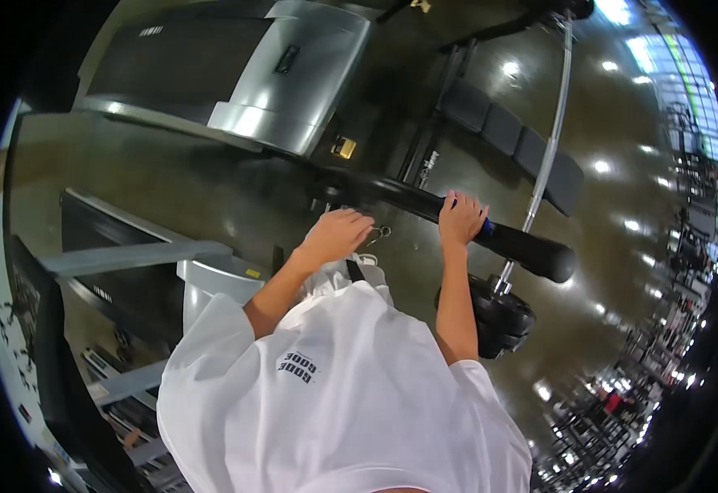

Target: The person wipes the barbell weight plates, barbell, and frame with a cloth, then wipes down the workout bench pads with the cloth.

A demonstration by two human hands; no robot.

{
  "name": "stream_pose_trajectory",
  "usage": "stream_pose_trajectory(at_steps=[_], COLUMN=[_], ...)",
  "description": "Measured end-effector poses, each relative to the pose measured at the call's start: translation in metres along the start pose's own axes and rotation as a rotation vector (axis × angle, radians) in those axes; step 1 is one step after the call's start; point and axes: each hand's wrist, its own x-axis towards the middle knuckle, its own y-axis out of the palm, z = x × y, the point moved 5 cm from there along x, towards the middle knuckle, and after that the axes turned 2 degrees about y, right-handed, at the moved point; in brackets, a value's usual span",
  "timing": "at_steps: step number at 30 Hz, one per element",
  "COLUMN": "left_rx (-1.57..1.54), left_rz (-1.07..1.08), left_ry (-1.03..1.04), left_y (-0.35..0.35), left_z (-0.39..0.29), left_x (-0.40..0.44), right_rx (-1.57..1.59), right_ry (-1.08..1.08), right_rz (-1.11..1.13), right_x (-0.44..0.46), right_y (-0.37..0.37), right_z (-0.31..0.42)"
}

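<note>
My right hand (462, 220) lies over a thick black bar (527, 248), fingers closed round it. Something blue (486, 226) shows at the edge of that hand, partly hidden. To the left, my left hand (338, 236) is in front of my waist with its fingers bent together. A looped metal piece (382, 232) shows beside its fingertips. I cannot tell whether the fingers hold it. Black weight plates (486, 316) sit below the bar at the right, by the end of a steel barbell (550, 152).
A padded black bench (507, 135) stands behind the barbell. Treadmills with grey housings (293, 82) are at the upper left, and a grey rail (137, 257) runs at my left. A small yellow object (343, 148) is near the housing's base. Gym equipment lines the far right.
</note>
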Motion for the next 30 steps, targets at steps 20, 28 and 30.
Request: stream_pose_trajectory(at_steps=[20, 28, 30], left_rx=[0.168, 0.197, 0.206], left_rz=[-0.229, -0.113, -0.173], left_ry=[-0.646, -0.576, -0.490], left_y=[-0.012, 0.014, 0.015], left_z=[-0.037, -0.084, -0.093], left_x=[-0.231, -0.273, -0.269], right_rx=[-0.012, -0.013, 0.087], right_ry=[-0.369, 0.224, 0.306], right_rz=[0.182, -0.222, -0.238], right_x=[-0.005, -0.032, -0.053], right_y=[0.016, 0.028, 0.012], right_z=[0.119, -0.039, -0.027])
